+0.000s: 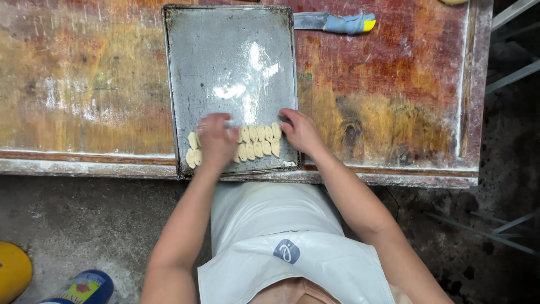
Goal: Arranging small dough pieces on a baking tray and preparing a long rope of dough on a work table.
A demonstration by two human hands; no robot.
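Observation:
A worn metal baking tray point(230, 56) dusted with flour lies on a wooden table point(84, 84). Two rows of small pale dough pieces point(260, 142) sit along the tray's near edge. My left hand point(216, 141) rests over the left part of the rows, fingers spread on the dough; whether it holds a piece is hidden. My right hand point(301, 132) lies at the tray's right rim, its fingertips touching the rightmost dough pieces.
A knife point(334, 22) with a cloth-wrapped handle lies on the table beyond the tray's right corner. The table's flour-streaked front edge point(84, 166) runs left and right. On the floor at the lower left stand a yellow object point(12, 270) and a blue container point(84, 287).

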